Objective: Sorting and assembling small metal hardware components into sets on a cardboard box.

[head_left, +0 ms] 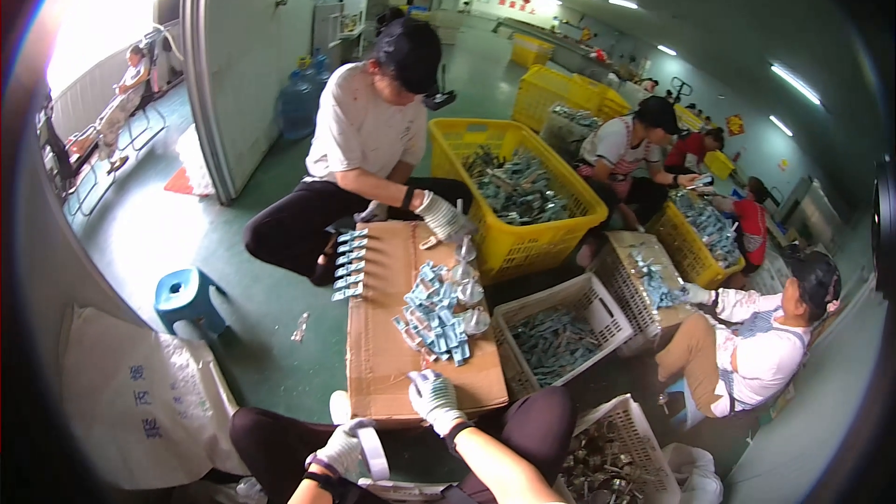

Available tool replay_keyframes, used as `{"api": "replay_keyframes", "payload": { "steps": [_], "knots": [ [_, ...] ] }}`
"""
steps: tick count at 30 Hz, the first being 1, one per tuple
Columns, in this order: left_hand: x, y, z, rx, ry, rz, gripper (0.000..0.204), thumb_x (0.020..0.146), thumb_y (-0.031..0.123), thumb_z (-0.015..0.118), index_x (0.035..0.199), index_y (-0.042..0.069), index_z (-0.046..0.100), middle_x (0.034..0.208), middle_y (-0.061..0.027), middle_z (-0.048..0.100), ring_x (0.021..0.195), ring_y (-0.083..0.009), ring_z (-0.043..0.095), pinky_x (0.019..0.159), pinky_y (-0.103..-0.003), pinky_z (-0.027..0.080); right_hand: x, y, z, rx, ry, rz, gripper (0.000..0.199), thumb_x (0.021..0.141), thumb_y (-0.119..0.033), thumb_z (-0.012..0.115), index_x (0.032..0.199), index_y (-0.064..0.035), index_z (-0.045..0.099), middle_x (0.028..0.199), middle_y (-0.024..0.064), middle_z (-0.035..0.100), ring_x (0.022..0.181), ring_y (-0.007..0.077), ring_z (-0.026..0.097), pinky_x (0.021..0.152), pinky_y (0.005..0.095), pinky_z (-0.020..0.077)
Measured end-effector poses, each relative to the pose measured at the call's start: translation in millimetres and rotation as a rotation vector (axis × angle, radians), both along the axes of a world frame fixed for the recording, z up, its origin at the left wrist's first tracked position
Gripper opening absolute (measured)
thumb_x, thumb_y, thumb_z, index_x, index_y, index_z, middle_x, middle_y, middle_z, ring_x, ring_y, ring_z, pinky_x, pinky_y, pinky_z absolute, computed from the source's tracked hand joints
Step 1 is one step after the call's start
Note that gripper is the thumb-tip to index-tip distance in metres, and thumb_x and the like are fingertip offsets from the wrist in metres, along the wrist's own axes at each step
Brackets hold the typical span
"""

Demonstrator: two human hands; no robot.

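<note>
My left hand (pixel 340 449), in a white glove, is closed round a curved white band (pixel 374 454) above my lap. My right hand (pixel 434 399), in a striped glove, is over the near edge of a cardboard box (pixel 381 355); its fingers are curled, and anything in them is too small to make out. Beyond it lies a pile of small light-blue and silver pieces (pixel 437 310). Clear plastic cups or bags (pixel 468 285) stand along its right side. Several similar pieces form a row (pixel 350 264) on the box's far left edge.
Across the box a co-worker's gloved hand (pixel 441 215) reaches over the cardboard. A yellow crate (pixel 537 255) and a white crate (pixel 611 317) hold more pieces. Another white crate (pixel 653 448) with metal parts stands beside my right knee. A blue stool (pixel 187 299) and white sack (pixel 140 401) are left.
</note>
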State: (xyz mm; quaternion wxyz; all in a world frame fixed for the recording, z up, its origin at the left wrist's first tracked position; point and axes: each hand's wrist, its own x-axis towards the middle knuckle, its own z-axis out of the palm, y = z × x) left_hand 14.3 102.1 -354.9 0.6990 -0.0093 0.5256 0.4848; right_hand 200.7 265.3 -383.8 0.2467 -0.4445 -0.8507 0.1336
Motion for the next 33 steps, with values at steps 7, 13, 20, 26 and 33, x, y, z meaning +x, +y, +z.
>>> {"api": "replay_keyframes", "payload": {
  "steps": [7, 13, 20, 26, 33],
  "knots": [
    [-2.1, 3.7, -29.6, 0.079, -0.037, 0.023, 0.005, 0.089, 0.008, 0.065, 0.093, 0.007, 0.062, 0.076, -0.0011, 0.058, 0.065, -0.0147, 0.055, 0.062, -0.029, 0.049, 3.0, -0.7, 7.2, -0.003, 0.031, -0.027, 0.022, 0.084, -0.019, 0.062, 0.104, -0.0106, 0.067, 0.091, 0.0145, 0.066, 0.085, 0.0359, 0.063, 0.076, 0.0480, 0.0513],
    [-0.6, 5.9, -30.9, 0.039, -0.001, -0.032, 0.023, 0.080, 0.022, 0.073, 0.096, 0.012, 0.061, 0.075, -0.0047, 0.059, 0.069, -0.0248, 0.059, 0.070, -0.044, 0.050, 4.1, 1.9, 2.9, 0.011, 0.028, -0.014, 0.022, 0.084, -0.019, 0.061, 0.103, -0.0109, 0.067, 0.090, 0.0148, 0.066, 0.084, 0.0364, 0.063, 0.075, 0.0485, 0.0511],
    [-10.7, 0.0, -70.7, 0.197, 0.075, -0.073, 0.023, 0.085, 0.010, 0.069, 0.108, 0.009, 0.064, 0.089, -0.0044, 0.066, 0.078, -0.0191, 0.062, 0.077, -0.033, 0.052, 2.2, 0.6, 4.2, 0.012, 0.039, -0.001, 0.023, 0.084, -0.020, 0.060, 0.104, -0.0109, 0.068, 0.089, 0.0151, 0.066, 0.085, 0.0367, 0.063, 0.076, 0.0484, 0.0511],
    [0.4, 2.0, -27.3, 0.018, -0.047, 0.014, 0.021, 0.083, 0.016, 0.071, 0.101, 0.008, 0.066, 0.084, -0.0054, 0.065, 0.078, -0.0209, 0.062, 0.078, -0.036, 0.051, 4.5, 0.5, 2.8, 0.021, 0.029, -0.008, 0.022, 0.083, -0.019, 0.061, 0.103, -0.0109, 0.068, 0.089, 0.0149, 0.066, 0.085, 0.0365, 0.062, 0.077, 0.0487, 0.0503],
    [-3.4, 3.1, -42.7, 0.040, 0.016, -0.013, 0.016, 0.083, 0.015, 0.071, 0.096, 0.008, 0.065, 0.079, -0.0039, 0.063, 0.073, -0.0207, 0.060, 0.075, -0.037, 0.051, 2.7, 0.1, 4.1, 0.011, 0.051, 0.004, 0.023, 0.083, -0.018, 0.061, 0.103, -0.0106, 0.068, 0.088, 0.0151, 0.065, 0.085, 0.0368, 0.062, 0.076, 0.0485, 0.0503]
  ]
}}
